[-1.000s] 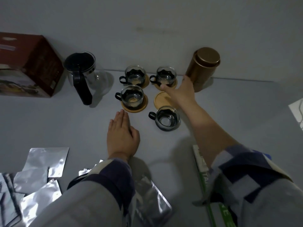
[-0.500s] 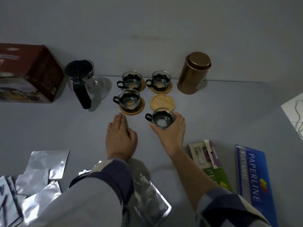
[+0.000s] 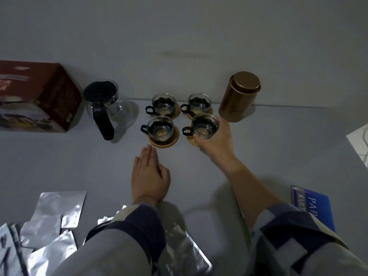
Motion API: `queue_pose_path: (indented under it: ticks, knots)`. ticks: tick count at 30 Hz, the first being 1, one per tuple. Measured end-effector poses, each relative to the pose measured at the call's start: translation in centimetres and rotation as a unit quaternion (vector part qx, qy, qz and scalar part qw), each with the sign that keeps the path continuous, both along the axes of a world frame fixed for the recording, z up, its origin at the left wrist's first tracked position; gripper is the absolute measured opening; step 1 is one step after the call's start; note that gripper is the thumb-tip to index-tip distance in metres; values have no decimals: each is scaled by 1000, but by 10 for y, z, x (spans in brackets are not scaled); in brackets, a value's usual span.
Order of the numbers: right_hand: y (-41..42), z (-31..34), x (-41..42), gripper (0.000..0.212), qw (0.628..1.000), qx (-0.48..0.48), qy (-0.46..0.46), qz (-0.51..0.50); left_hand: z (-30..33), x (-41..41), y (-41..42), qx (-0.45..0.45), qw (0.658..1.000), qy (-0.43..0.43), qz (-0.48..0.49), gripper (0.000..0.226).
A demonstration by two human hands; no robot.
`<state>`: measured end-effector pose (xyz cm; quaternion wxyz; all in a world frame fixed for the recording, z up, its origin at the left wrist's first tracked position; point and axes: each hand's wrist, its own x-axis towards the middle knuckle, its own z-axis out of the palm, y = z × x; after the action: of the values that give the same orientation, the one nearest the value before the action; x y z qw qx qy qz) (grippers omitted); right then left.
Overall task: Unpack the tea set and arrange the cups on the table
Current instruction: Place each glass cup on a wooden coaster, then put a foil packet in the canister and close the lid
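Note:
Three glass cups with black holders stand on round wooden coasters: back left, back right and front left. My right hand grips a fourth glass cup over the front right coaster, which is mostly hidden; I cannot tell whether the cup touches it. My left hand lies flat on the table, fingers straight, just in front of the front left coaster. A glass teapot with a black handle stands left of the cups.
A dark red box sits at the far left. A bronze tin canister stands right of the cups by the wall. Several silver foil bags lie at the near left. A blue paper pack lies near right.
My right hand drew back from the coaster, took hold of the loose cup in front, and has carried it forward over the bare front right coaster. My left hand has stayed put.

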<state>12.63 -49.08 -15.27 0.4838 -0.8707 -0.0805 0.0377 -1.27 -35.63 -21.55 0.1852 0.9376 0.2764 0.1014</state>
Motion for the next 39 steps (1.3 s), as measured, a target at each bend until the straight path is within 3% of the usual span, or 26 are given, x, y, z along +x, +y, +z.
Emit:
queue_pose_path:
  ticks: [15,20,24,29,33,39]
  knots:
    - [6,-23,11,93,995,-95,23,15,-1,0,2,-8,1000,-6,-1,60]
    - [-4,-6,13,116,987,-130,76,49,2,-4,4,-45,999,-23,-4,62]
    - [-19,25,34,80,993,-106,44,14,14,-1,16,-174,975,-118,77,45]
    - [-39,84,77,35,988,-144,-61,-8,62,46,16,-68,963,-231,123,30]
    - [-45,109,107,33,958,-259,-120,44,93,108,-9,-87,968,-236,18,34]
    - [-42,101,141,46,891,-424,-98,129,93,186,-60,-211,969,-90,-97,65]
